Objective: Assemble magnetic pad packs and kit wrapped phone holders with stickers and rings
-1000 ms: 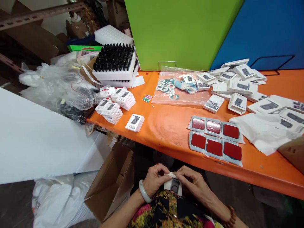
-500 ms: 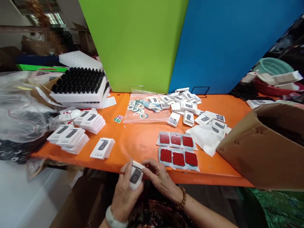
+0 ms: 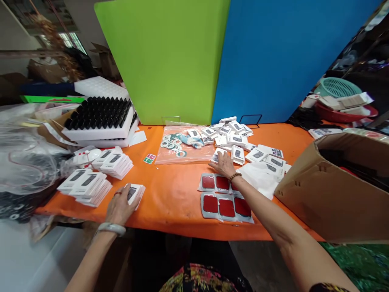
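My left hand (image 3: 120, 207) is closed around a small white box (image 3: 132, 192) with a dark device printed on it, at the short stack near the table's front left. Over on the right, my right hand (image 3: 224, 165) reaches to the front of a loose heap of similar boxes. Its fingers are closed on one white box (image 3: 217, 155), partly covered by the hand. Below my right wrist lie two rows of red square pads (image 3: 226, 207) on grey backing. Taller stacks of white boxes (image 3: 88, 187) stand left of my left hand.
A clear plastic bag (image 3: 190, 155) with ring-shaped pieces lies mid-table. Green and blue panels (image 3: 170, 61) rise behind it. A cardboard box (image 3: 328, 194) stands at the right edge. Foam trays of black parts (image 3: 100, 113) are at the back left.
My hands were together at the table's front edge around one white box. The left has moved left to the short stack; the right has reached forward to the heap.
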Demonstrator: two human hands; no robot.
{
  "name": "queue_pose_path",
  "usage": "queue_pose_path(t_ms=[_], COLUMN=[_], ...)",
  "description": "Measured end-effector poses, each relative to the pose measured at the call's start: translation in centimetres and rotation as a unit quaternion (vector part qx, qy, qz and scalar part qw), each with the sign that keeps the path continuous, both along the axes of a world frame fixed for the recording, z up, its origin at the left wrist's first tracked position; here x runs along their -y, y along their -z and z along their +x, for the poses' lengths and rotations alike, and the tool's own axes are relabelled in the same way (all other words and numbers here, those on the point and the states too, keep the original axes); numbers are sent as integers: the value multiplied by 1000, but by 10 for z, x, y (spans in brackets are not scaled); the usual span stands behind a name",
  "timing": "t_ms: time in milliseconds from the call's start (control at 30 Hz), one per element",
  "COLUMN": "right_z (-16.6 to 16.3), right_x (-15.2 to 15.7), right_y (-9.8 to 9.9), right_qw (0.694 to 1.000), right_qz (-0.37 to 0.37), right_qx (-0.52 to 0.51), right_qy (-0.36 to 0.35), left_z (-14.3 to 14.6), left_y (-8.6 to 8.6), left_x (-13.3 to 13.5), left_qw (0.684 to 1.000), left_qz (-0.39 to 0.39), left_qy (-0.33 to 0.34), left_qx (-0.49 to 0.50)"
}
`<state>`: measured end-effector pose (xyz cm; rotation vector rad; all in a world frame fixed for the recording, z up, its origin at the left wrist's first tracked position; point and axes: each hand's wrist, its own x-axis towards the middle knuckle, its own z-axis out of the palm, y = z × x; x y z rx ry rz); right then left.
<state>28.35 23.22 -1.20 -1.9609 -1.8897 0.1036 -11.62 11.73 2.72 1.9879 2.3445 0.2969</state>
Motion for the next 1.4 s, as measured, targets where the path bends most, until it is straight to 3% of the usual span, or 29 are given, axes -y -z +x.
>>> queue_pose_path(t_ms=[167,300,400,467,500,567,633,700,733,767,800,900,933,1000,1067,1200,1400], right_z=[-14,-5,4,0,-8,-32,-64,-92,-101,-105,-104,-78,-64,-40,-24,-23,-46], right_x=[-8,-1,25,56,76,118,159,190,200,205,206,188,179,161,148,133,118], right_y=[2,-13,-29,-38,-41,-44,-42,-38,-36,-35,-33,-30,-29,-28,-27,-30,-35], right_qw=[997,990,981,963,923,771,640,566,561,585,637,851,898,945,959,950,920], right_qz=[-24,-39,-39,-40,-41,-116,-218,-285,-315,-326,-318,-180,-128,-74,-76,-155,-272], right_qx=[-46,-106,-158,-253,-381,-622,-727,-758,-745,-715,-666,-441,-366,-237,-130,-14,-78], right_qy=[57,85,103,77,23,-72,-119,-155,-179,-203,-221,-220,-209,-213,-239,-270,-271], left_z=[7,34,63,84,94,114,131,141,143,143,141,129,125,119,117,120,128], left_y=[2,-10,-11,-6,-4,1,3,5,5,5,5,6,6,8,11,18,24], left_x=[10,38,59,69,73,78,82,86,88,90,91,97,100,105,111,121,124], left_qw=[993,959,907,835,793,710,634,574,555,543,536,529,527,523,520,521,511], left_qz=[104,198,121,21,-25,-92,-133,-156,-159,-159,-158,-165,-176,-204,-226,-239,-254], left_qy=[5,21,-4,-27,-38,-55,-54,-61,-72,-89,-108,-143,-148,-153,-151,-142,-146], left_qx=[54,201,404,549,608,696,760,802,813,820,823,820,818,813,810,807,808])
